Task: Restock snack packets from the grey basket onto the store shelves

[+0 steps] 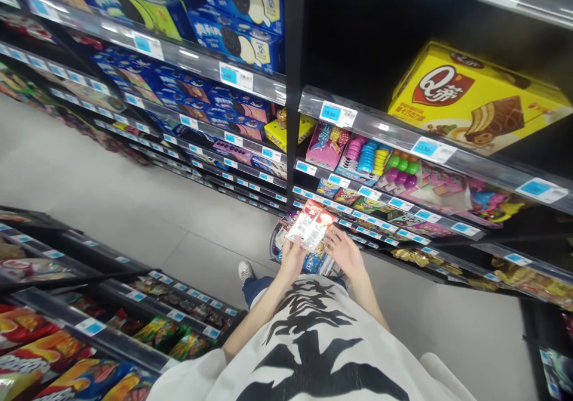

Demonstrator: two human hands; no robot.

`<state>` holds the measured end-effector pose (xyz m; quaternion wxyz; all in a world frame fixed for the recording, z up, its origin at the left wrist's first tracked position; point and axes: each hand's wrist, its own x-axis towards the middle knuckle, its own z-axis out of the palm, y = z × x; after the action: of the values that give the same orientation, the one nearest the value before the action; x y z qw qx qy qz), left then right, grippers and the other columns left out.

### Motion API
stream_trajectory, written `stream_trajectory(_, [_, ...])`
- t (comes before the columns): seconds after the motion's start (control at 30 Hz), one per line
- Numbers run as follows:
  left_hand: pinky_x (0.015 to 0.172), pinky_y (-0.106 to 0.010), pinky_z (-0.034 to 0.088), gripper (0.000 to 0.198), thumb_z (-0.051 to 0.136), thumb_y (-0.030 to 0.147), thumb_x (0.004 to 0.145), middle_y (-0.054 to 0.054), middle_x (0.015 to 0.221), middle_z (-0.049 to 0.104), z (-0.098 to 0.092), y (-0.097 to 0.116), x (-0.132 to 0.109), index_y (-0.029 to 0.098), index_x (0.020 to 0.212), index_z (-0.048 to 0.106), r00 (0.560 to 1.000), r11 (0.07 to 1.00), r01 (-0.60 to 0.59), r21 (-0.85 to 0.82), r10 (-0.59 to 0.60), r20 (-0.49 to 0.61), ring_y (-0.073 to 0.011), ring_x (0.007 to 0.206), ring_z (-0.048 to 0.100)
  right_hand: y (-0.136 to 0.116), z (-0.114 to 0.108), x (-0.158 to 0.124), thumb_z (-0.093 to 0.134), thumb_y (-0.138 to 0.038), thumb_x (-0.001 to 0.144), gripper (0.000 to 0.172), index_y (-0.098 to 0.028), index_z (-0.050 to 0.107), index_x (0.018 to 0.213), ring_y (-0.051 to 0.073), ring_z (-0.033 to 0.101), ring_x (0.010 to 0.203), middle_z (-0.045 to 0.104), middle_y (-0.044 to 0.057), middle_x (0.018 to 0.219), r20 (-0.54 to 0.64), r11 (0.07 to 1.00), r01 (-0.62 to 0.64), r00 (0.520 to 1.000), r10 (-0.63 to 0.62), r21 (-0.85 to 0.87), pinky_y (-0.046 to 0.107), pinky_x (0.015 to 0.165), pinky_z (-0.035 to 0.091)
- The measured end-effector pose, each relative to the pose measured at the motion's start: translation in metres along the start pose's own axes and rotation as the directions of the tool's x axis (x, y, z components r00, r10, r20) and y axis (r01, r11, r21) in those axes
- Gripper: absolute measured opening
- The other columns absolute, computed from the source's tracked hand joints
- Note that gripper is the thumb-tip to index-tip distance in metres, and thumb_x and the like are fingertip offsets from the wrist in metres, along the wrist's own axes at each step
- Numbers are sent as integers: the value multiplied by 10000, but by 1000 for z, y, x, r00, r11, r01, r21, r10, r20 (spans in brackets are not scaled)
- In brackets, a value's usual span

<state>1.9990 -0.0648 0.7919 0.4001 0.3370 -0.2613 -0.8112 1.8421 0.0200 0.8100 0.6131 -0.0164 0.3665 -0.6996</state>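
Note:
A flat red and white food package [310,224], with small print on the side facing me, is held up in front of my body. My left hand [292,260] is closed on its lower left edge, the thumb on top. At its right edge is my right hand [345,248], fingers stretched and apart; the fingertips are against or just beside the edge, I cannot tell which. Below both hands a shopping basket [274,243] holds blue and other colourful packages, partly hidden by the held package and my hands.
Shelves with blue cookie boxes [244,46] rise ahead on the left. To the right are a large yellow box [478,99] and colourful candy toys [367,155]. Bagged snacks [49,353] fill a rack at lower left. Grey floor [170,210] runs between the shelves.

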Motion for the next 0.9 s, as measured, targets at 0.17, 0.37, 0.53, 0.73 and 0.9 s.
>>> stream_trajectory(0.17, [1048, -429, 512, 584, 766, 440, 847, -121, 1393, 620, -9, -5, 3, 245, 1359, 564, 990, 973, 141, -185, -142, 10, -247, 1233, 628, -2, -17, 4, 554, -420, 964, 348, -150, 716, 1113, 182, 715, 868, 740, 112, 1113, -53, 982, -120, 992, 114, -148, 272, 679, 598])
stream_trajectory(0.37, [1175, -450, 389, 412, 598, 338, 961, -121, 1403, 619, -50, -9, 12, 239, 1358, 644, 896, 887, -292, 357, 123, 427, -266, 1343, 553, -8, -22, 28, 410, -800, 884, 760, -125, 647, 1140, 327, 711, 1023, 716, 185, 1153, -37, 851, -441, 892, 450, -284, 413, 623, 636])
stream_trajectory(0.53, [1262, -452, 229, 496, 510, 43, 921, -53, 1466, 572, -97, -21, 17, 299, 1315, 668, 625, 540, -659, 524, 5, 781, -211, 1476, 388, 0, -27, 61, 664, -513, 871, 487, -183, 597, 1223, 286, 742, 931, 746, 126, 1081, -269, 563, -635, 755, 598, -529, 415, 653, 652])
stream_trajectory(0.73, [1232, -440, 286, 417, 564, 29, 872, -76, 1382, 643, -143, -45, 18, 274, 1163, 733, 739, 554, -596, 581, 95, 667, -195, 1406, 486, 43, -22, 104, 840, -241, 718, 534, -197, 625, 1205, 231, 740, 887, 752, 89, 1072, -380, 255, -609, 714, 587, -751, 355, 704, 661])
stream_trajectory(0.9, [1176, -378, 376, 299, 687, 95, 748, -92, 1157, 750, -167, -40, 29, 307, 931, 790, 909, 827, -344, 444, 174, 379, -216, 1269, 618, 72, -17, 135, 825, -351, 728, 502, -183, 650, 1167, 197, 716, 835, 756, 84, 1055, -357, 185, -511, 775, 522, -839, 340, 687, 639])
